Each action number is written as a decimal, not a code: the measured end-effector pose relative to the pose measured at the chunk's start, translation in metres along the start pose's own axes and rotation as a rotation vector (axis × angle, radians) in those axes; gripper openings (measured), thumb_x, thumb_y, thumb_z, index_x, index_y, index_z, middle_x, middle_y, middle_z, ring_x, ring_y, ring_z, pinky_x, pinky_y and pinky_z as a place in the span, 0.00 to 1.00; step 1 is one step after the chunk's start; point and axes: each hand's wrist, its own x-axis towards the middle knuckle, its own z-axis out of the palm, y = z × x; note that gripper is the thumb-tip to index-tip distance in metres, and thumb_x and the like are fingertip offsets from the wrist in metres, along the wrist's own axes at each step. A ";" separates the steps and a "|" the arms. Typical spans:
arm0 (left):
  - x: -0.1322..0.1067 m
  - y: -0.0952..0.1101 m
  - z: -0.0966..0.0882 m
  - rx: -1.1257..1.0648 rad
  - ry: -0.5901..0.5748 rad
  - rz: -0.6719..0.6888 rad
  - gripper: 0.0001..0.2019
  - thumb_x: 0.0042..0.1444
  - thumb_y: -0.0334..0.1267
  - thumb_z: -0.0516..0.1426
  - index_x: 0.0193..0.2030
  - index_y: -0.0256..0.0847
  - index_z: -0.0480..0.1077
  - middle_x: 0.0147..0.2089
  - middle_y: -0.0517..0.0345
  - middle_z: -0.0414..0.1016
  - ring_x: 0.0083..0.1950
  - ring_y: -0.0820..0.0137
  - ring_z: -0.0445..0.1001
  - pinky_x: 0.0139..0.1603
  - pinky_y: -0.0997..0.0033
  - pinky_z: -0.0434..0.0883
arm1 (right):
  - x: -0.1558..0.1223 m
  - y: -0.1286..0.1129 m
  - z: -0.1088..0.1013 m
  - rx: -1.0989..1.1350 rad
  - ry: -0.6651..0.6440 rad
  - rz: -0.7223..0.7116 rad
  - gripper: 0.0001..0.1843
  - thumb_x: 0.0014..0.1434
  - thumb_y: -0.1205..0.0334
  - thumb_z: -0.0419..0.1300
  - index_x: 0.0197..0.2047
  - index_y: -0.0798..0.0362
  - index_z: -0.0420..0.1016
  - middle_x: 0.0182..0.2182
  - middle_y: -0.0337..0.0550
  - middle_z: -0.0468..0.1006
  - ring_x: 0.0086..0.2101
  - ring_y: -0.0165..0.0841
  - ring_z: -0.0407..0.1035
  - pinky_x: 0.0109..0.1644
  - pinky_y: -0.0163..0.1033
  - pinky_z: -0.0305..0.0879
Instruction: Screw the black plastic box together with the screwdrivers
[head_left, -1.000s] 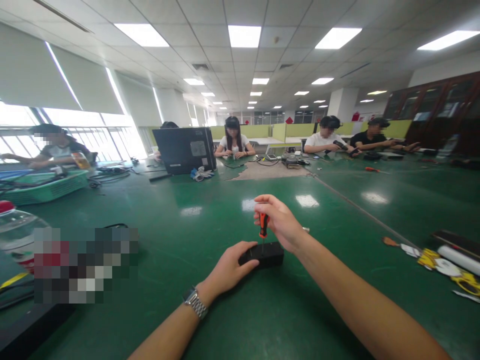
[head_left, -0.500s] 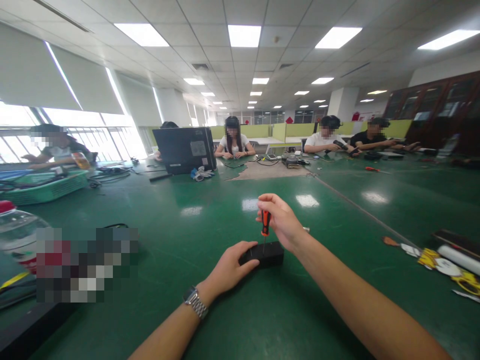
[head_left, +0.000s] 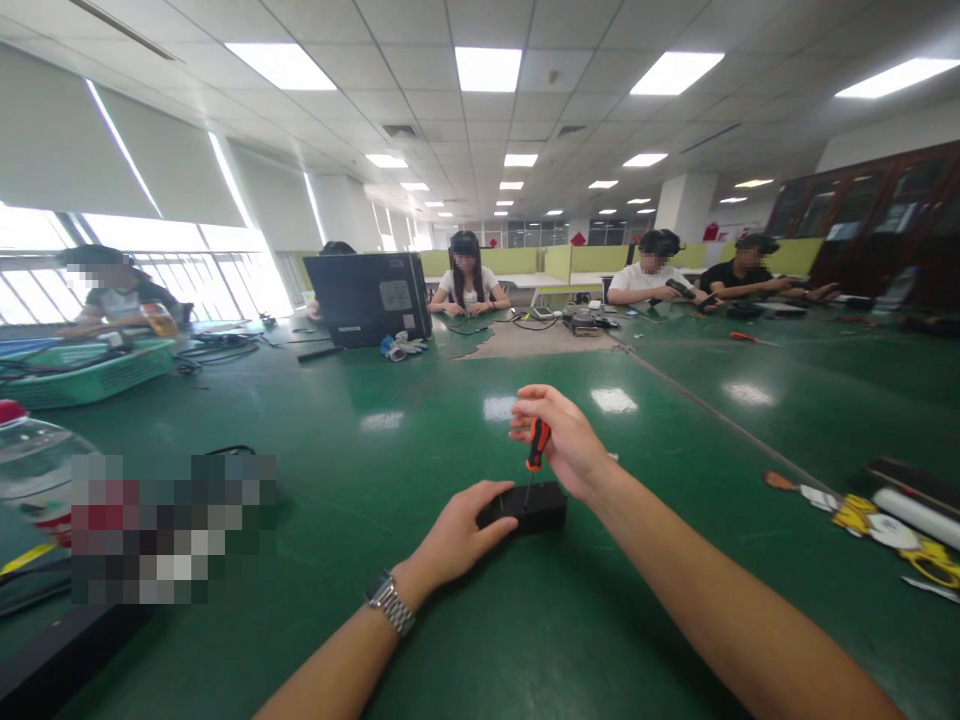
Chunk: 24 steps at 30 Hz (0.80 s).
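Since a second ago the small orange-and-black-handled screwdriver (head_left: 535, 447) has tipped: its handle now leans toward one o'clock, where it stood nearly upright, and the right hand (head_left: 564, 440) has rolled with it. The black box has not shifted.

The broad glossy green surface (head_left: 420, 440) fills the room from edge to edge. At ten o'clock, well back, stands an open black laptop (head_left: 369, 298) with its back to us; far off at nine o'clock lies a green plastic mesh basket (head_left: 97, 372). Other people sit along the far side between eleven and two o'clock, their hands busy with their own things.

At the centre, near the person, the small black rectangular plastic box (head_left: 525, 508) lies flat on the surface. It looks light and rigid, with smooth sides that would likely skate on the shiny top unless pinned; its short ends seem the natural place to hold it. The left hand (head_left: 457, 535), a steel wristwatch (head_left: 390, 603) on its wrist, does just that, fingers curled over the box's left end and pressing down.

The right hand is clenched around the screwdriver's handle, fingers wrapped close, thumb on the near side. The thin metal shaft runs down to the box's top face; the tip itself is too small to make out.
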 end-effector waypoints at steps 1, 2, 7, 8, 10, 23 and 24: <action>0.000 0.000 0.000 0.000 -0.001 0.001 0.20 0.58 0.43 0.57 0.58 0.44 0.67 0.50 0.51 0.73 0.49 0.62 0.71 0.53 0.62 0.67 | 0.000 0.000 0.000 -0.004 0.006 0.002 0.15 0.41 0.60 0.67 0.33 0.52 0.68 0.23 0.32 0.70 0.25 0.26 0.64 0.34 0.36 0.64; 0.000 0.000 0.000 -0.002 0.001 0.002 0.20 0.58 0.43 0.57 0.58 0.44 0.67 0.50 0.51 0.73 0.49 0.62 0.71 0.53 0.63 0.67 | 0.000 0.000 0.000 -0.003 -0.007 0.007 0.15 0.42 0.59 0.67 0.32 0.52 0.68 0.21 0.31 0.68 0.23 0.26 0.63 0.33 0.36 0.64; 0.000 -0.001 0.001 -0.001 0.015 0.012 0.20 0.58 0.42 0.57 0.57 0.44 0.67 0.50 0.52 0.73 0.49 0.63 0.71 0.52 0.64 0.67 | 0.000 0.002 -0.001 -0.011 -0.073 0.006 0.12 0.45 0.58 0.65 0.31 0.53 0.68 0.19 0.31 0.66 0.21 0.25 0.61 0.32 0.36 0.64; 0.000 -0.001 0.001 0.001 0.014 0.012 0.20 0.58 0.42 0.57 0.57 0.44 0.67 0.50 0.52 0.73 0.49 0.63 0.71 0.52 0.64 0.67 | -0.001 0.002 -0.001 -0.015 -0.082 0.011 0.12 0.45 0.58 0.65 0.32 0.53 0.69 0.21 0.33 0.69 0.23 0.26 0.63 0.32 0.36 0.64; 0.000 0.000 0.000 0.004 0.009 0.011 0.20 0.58 0.42 0.57 0.58 0.44 0.67 0.51 0.52 0.73 0.49 0.62 0.71 0.53 0.64 0.67 | -0.002 0.001 0.001 -0.012 -0.133 0.022 0.13 0.45 0.57 0.65 0.33 0.53 0.71 0.23 0.34 0.69 0.24 0.26 0.64 0.30 0.35 0.63; -0.001 0.001 0.001 0.102 0.037 -0.031 0.20 0.58 0.45 0.57 0.57 0.45 0.67 0.52 0.53 0.73 0.50 0.62 0.71 0.54 0.62 0.66 | 0.047 -0.013 -0.091 -1.588 0.156 -0.042 0.15 0.48 0.50 0.61 0.36 0.50 0.80 0.38 0.48 0.79 0.40 0.42 0.71 0.40 0.42 0.62; 0.000 0.000 0.001 0.121 0.051 -0.038 0.20 0.58 0.45 0.57 0.56 0.45 0.67 0.52 0.53 0.73 0.50 0.61 0.71 0.54 0.62 0.66 | 0.051 -0.007 -0.100 -1.678 0.165 0.053 0.18 0.47 0.49 0.62 0.38 0.50 0.79 0.41 0.49 0.79 0.41 0.44 0.71 0.40 0.42 0.62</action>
